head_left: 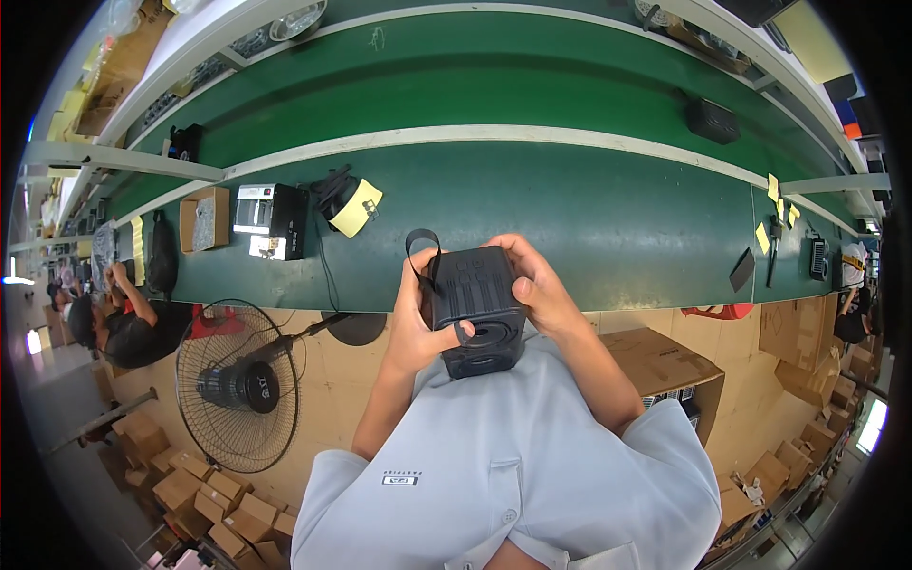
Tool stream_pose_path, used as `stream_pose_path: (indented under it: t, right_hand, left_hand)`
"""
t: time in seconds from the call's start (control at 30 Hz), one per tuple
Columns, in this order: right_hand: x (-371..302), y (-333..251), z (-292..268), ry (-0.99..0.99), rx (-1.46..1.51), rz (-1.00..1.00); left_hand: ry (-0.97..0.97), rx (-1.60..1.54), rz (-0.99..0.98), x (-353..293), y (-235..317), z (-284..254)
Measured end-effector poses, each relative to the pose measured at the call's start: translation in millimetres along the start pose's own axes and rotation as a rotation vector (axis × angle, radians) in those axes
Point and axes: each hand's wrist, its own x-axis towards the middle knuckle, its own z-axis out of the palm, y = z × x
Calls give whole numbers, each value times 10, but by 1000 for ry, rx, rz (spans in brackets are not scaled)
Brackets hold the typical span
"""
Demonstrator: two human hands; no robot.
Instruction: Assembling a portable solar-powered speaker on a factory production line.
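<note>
A black box-shaped portable speaker (475, 275) with a carry strap (422, 237) is held up between my two hands, in front of my chest by the near edge of the green workbench (570, 218). My left hand (416, 323) grips its left side, the thumb lying across the round speaker cone. On the other side my right hand (543, 285) closes round the upper right corner, thumb against the edge. One ribbed face with buttons is turned up; the underside is hidden.
To the left on the bench lie a black cable bundle with a yellow note (358, 208), a printed box (271, 220) and an open carton (205, 219). Another black speaker (712, 121) sits at far right. A large fan (237, 385) stands left; a cardboard box (655, 361) is at right.
</note>
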Motion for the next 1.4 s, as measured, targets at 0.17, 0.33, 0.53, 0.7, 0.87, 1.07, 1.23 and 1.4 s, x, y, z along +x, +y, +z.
stream_pose_path:
  t: [0.17, 0.33, 0.53, 0.7, 0.87, 1.07, 1.23, 1.4]
  right_hand:
    - [-2, 0, -62, -31, 11, -4]
    - [24, -55, -100, -47, 8, 32]
    - [80, -92, -44, -66, 15, 16]
    - [111, 63, -123, -71, 10, 19]
    - [118, 65, -111, -84, 7, 20]
    - [68, 170, 76, 13, 30, -60]
    - [42, 446, 48, 145, -183, -120]
    - [50, 445, -18, 211, 232, 133]
  left_hand:
    - [9, -18, -10, 25, 28, 21]
    - [10, 23, -39, 82, 60, 39]
    - [16, 2, -40, 100, 40, 4]
    - [13, -8, -26, 96, 4, -17]
    - [6, -9, -4, 97, -29, -31]
    - [153, -28, -108, 119, -123, -52]
    - [281, -86, -140, 143, -343, -108]
    - [28, -150, -208, 161, -510, -269]
